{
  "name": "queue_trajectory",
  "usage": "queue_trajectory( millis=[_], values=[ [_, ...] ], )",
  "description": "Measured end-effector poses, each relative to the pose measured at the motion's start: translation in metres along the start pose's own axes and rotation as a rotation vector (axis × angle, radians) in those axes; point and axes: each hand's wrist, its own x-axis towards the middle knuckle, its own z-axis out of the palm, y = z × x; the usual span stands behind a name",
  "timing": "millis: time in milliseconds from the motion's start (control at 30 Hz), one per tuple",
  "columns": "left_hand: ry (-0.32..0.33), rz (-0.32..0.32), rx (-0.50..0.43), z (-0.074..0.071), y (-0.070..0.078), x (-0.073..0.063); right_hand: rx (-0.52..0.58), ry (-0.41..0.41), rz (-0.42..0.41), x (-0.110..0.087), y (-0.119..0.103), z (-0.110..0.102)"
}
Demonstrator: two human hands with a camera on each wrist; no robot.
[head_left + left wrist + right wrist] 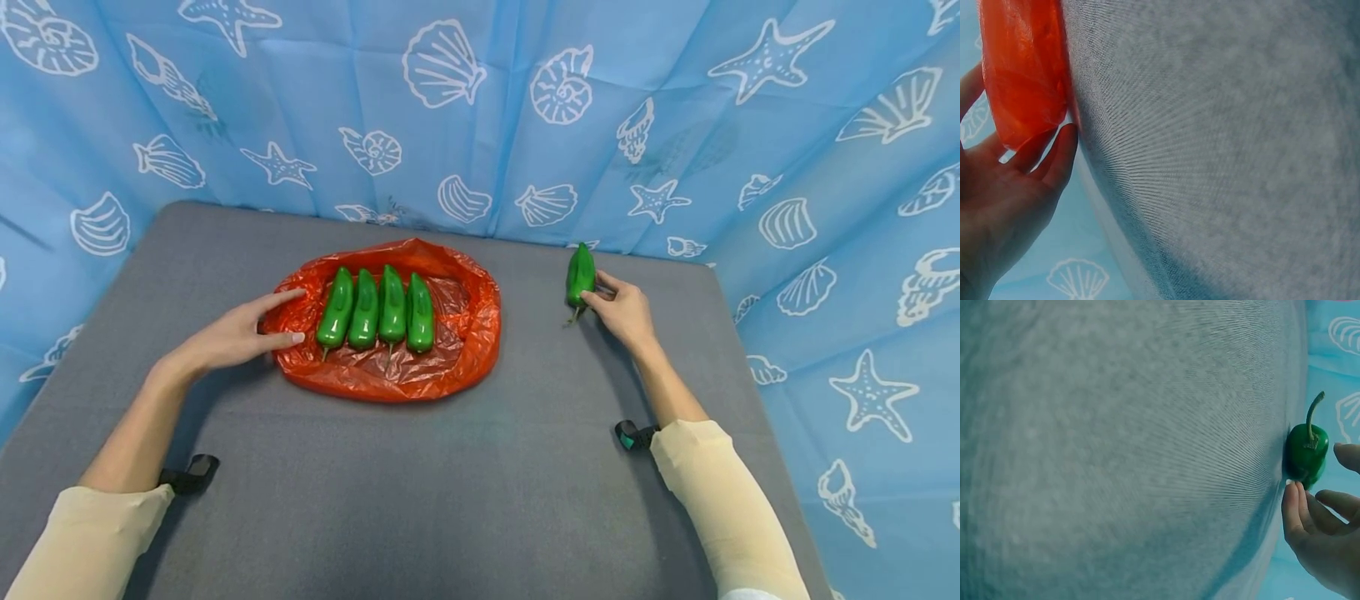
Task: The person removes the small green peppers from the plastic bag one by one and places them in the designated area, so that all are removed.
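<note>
Four-sided by crinkled folds, a red plastic bag (480,350) lies spread with its mouth facing up. Several green peppers (365,310) lie side by side inside it, stems toward me. My left hand (228,333) is at the bag's left edge, thumb and fingers spread apart; in the left wrist view its fingertips touch the red plastic (1025,75). At the right, a single green pepper (581,275) lies on the table near the back. My right hand (624,310) is beside it, fingertips against its side; the right wrist view shows the thumb slightly apart from the pepper (1305,453).
The grey table (420,500) has its back edge close behind the bag and the lone pepper. A blue curtain (510,142) with white shell and starfish prints hangs behind and along the sides. Dark bands (193,475) sit on both wrists.
</note>
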Motion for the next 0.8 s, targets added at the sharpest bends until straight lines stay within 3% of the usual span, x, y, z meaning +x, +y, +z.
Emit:
queue_trajectory(
  millis=[400, 800],
  values=[
    [-0.005, -0.014, -0.002, 0.0, 0.003, 0.001, -0.082, 0.119, -0.114, -0.003, -0.018, -0.002],
    [0.002, 0.012, 0.006, 0.0, 0.002, 0.001, 0.131, 0.09, -0.164, -0.008, -0.042, 0.01]
  ],
)
